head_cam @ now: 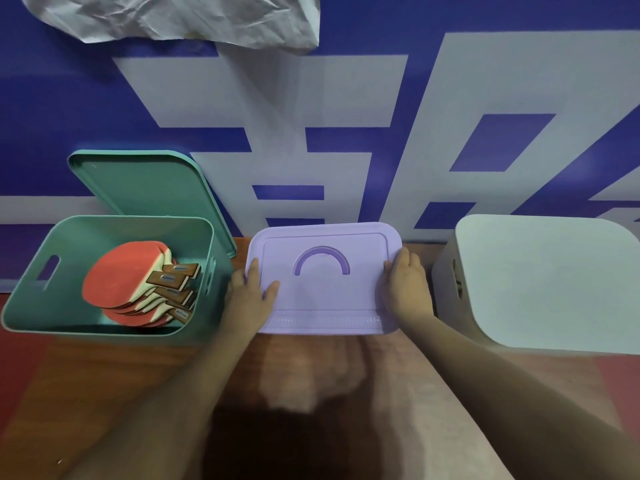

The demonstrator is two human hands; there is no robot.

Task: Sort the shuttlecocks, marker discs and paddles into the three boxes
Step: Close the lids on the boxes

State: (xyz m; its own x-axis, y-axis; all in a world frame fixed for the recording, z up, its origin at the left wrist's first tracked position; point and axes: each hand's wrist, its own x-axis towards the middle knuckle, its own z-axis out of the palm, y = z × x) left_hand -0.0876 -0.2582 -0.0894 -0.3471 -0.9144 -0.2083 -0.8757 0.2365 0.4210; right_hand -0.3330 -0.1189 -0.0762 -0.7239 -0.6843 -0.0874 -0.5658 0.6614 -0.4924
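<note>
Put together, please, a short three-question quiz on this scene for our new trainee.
1. True or false: the paddles lie stacked inside the green box.
2. Multiple choice: what do the left hand and the right hand hold between them? A. the purple lid; B. a shuttlecock; C. a marker disc.
3. Fill in: of the three boxes, the only one standing open is the ___ one.

Key: 1 true; 2 A; 3 green.
</note>
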